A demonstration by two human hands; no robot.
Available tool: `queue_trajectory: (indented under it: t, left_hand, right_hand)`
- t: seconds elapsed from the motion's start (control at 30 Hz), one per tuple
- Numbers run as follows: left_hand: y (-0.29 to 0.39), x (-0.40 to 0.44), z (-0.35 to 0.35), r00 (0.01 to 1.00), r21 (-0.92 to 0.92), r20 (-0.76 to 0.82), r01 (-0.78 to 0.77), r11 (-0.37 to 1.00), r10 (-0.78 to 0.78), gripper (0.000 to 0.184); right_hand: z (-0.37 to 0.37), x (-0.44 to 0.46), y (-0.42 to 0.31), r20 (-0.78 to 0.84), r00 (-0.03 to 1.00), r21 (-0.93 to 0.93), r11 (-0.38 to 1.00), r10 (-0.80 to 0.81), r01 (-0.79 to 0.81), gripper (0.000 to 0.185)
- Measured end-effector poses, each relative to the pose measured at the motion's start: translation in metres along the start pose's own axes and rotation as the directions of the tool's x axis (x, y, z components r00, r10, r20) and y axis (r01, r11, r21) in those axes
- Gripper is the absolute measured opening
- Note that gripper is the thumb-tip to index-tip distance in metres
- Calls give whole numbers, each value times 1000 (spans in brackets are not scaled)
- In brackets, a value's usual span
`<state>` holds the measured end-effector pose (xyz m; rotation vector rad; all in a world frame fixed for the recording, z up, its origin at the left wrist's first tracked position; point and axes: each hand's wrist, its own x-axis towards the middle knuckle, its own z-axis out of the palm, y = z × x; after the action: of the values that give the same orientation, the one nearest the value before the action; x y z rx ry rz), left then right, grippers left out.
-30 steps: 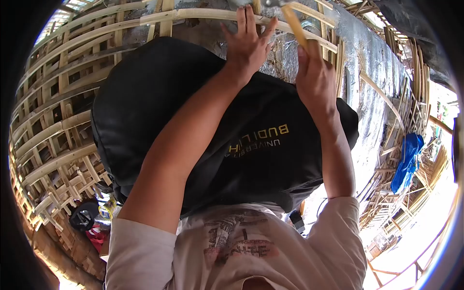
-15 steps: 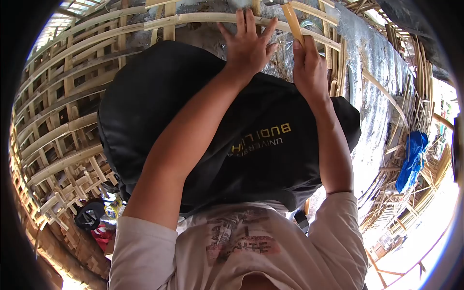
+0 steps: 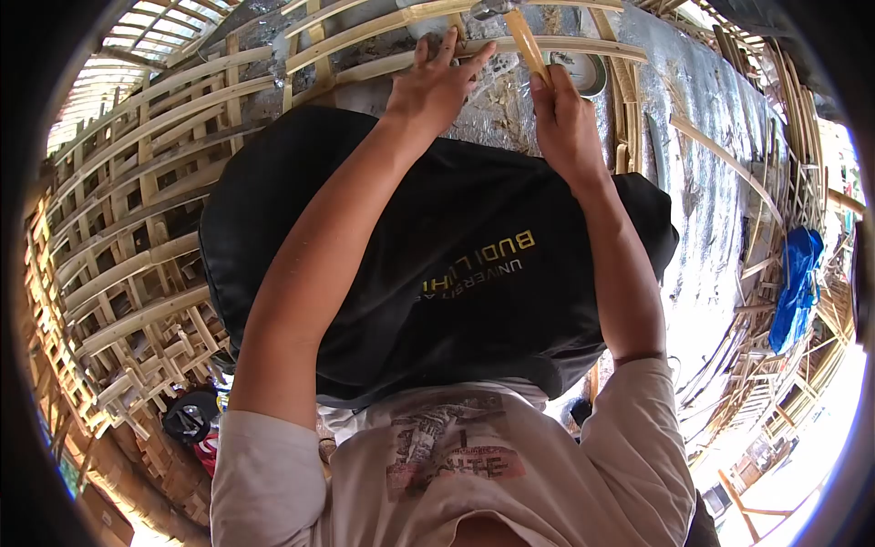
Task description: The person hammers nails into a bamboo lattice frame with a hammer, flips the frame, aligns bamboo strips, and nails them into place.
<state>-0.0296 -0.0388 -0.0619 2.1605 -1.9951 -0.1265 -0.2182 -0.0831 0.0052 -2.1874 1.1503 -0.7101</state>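
My right hand [image 3: 572, 137] is wrapped round the light wooden handle of a hammer [image 3: 527, 44]. Its metal head is at the top edge, over the bamboo strips. With fingers spread, my left hand [image 3: 430, 91] rests across a long bamboo strip [image 3: 360, 69], just left of the hammer. That strip crosses upright pieces in a lattice. Whether a nail is under the fingers cannot be seen. A black cloth with gold lettering [image 3: 474, 264] covers my lap beneath both forearms.
Woven bamboo lattice [image 3: 137, 246] fills the left side. A silvery sheet [image 3: 697, 182] lies on the right, with a loose strip [image 3: 720, 155] across it. Behind my right hand is a round-rimmed object [image 3: 592, 77]. A blue cloth or bag [image 3: 796, 292] hangs farther right.
Both hands and the hammer have shifted slightly left in view. My left fingers have drawn closer together and bent over the strip. The camera view has tilted a little.
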Motion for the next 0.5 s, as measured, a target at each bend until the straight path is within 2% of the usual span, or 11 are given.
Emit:
queue_trajectory:
  t: [0.17,0.27,0.37,0.5]
  left_hand:
    - [-4,0,4,998,84,-49,-43,996,47,58]
    - [-8,-2,4,994,54,-85,-63,997,67,56]
    - [-20,3,23,962,57,-221,-153,987,162,54]
    - [-17,2,18,968,38,-205,-139,990,144,52]
  right_hand:
    - [0,1,3,8,1000,28,1000,2,-2,13]
    - [1,1,5,14,1000,36,999,-10,9,13]
    - [2,1,1,15,1000,44,999,-21,20,13]
    - [3,2,2,30,999,39,999,-21,19,14]
